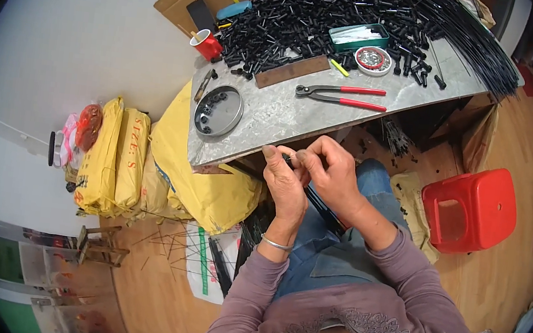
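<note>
My left hand (285, 188) and my right hand (332, 171) meet over my lap, just off the near edge of the table (272, 118). Between the fingertips of the left hand shows a small black part (287, 160), mostly covered by fingers. The right hand is closed in a pinch right beside it; what lies in that pinch is hidden. Beneath the hands, long thin black rods (324, 209) slant across my jeans. Nearest on the tabletop are red-handled pincers (340, 96) and a round metal dish (220, 110) with several small black pieces.
A heap of short black parts (297, 12) covers the table's back, with long black wires (465, 34) at right. A green box (359, 37), a round tin (372, 60) and a red cup (206, 44) stand there. Yellow sacks (134, 145) lean left; a red stool (472, 210) is right.
</note>
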The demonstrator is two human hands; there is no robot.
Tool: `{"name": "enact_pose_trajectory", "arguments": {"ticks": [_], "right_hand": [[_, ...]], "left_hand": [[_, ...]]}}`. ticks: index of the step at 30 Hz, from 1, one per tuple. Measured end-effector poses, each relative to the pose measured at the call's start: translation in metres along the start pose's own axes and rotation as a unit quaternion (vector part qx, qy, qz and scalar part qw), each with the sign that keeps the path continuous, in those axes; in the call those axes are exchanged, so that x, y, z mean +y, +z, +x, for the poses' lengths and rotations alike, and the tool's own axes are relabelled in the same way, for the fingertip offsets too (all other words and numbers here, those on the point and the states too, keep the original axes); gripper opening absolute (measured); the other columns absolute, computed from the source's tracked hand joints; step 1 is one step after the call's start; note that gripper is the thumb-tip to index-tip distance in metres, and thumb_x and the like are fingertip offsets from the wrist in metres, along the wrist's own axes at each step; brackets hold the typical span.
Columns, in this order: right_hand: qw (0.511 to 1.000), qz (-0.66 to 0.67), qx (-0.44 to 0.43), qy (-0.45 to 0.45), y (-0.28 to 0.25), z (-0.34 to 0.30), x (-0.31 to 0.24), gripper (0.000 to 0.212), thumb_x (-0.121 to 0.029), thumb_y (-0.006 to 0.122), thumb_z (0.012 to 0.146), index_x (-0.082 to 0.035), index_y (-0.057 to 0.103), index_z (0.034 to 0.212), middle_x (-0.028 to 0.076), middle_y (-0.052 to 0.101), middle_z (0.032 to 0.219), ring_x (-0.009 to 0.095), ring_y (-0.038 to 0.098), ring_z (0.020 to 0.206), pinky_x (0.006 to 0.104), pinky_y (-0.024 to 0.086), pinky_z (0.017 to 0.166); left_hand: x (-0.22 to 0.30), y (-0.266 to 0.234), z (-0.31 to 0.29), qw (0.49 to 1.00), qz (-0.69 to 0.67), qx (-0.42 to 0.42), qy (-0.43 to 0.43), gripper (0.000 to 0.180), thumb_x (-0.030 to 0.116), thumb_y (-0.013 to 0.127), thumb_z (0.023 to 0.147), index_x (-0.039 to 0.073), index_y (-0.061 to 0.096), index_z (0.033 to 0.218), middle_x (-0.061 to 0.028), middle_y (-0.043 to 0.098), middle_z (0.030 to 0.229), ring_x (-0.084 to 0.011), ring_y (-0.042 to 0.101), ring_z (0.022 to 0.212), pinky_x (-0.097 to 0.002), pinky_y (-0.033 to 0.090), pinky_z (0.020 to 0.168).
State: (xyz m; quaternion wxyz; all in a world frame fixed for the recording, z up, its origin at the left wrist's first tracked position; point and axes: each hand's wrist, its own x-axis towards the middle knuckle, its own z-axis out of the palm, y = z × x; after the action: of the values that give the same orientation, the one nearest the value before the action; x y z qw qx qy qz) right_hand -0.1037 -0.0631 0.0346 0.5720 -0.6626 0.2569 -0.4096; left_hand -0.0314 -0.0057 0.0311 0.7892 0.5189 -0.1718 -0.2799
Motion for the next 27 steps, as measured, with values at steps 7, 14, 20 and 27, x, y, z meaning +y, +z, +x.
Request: {"name": "enact_pose_trajectory", "arguments": {"ticks": [7,14,20,27], "right_hand": [[0.917,-0.294,0.0,-0.272,-0.004,0.026,-0.022,0.012,-0.011,0.063,0.081,-0.002,0.057,0.074,0.01,0.056,0.071,0.025,0.058,0.063,0.0343,0.045,0.057],[0.938,-0.189,-0.078,-0.279,-0.032,0.017,-0.016,0.012,-0.009,0.069,0.074,-0.003,0.065,0.083,0.009,0.06,0.079,0.026,0.06,0.074,0.0351,0.049,0.065],[0.906,-0.249,-0.097,-0.328,-0.033,0.025,-0.015,0.009,-0.014,0.069,0.073,-0.007,0.064,0.076,0.005,0.059,0.077,0.026,0.058,0.071,0.0358,0.047,0.061],[0.942,0.139,-0.26,0.158,-0.04,0.029,0.007,0.016,-0.01,0.05,0.081,-0.003,0.056,0.069,0.003,0.054,0.066,0.014,0.051,0.059,0.0272,0.041,0.054]], "left_hand": [[-0.01,0.014,-0.005,0.992,0.045,0.079,0.082,0.057,0.057,0.037,0.097,0.007,0.049,0.071,0.0041,0.041,0.057,-0.0049,0.036,0.047,-0.0207,0.026,0.042],[-0.002,-0.002,-0.001,1.0,0.023,-0.009,-0.008,0.057,0.057,0.037,0.097,0.008,0.044,0.068,0.0022,0.038,0.052,-0.0054,0.033,0.043,-0.0214,0.024,0.04],[-0.003,-0.003,-0.001,1.0,0.012,-0.009,-0.028,0.057,0.057,0.037,0.097,0.009,0.044,0.067,0.004,0.037,0.053,-0.0049,0.032,0.044,-0.0208,0.023,0.04],[-0.003,0.001,-0.004,0.998,0.029,-0.052,-0.033,0.057,0.056,0.035,0.097,0.009,0.042,0.067,0.0029,0.035,0.051,-0.006,0.03,0.041,-0.0219,0.022,0.038]]}}
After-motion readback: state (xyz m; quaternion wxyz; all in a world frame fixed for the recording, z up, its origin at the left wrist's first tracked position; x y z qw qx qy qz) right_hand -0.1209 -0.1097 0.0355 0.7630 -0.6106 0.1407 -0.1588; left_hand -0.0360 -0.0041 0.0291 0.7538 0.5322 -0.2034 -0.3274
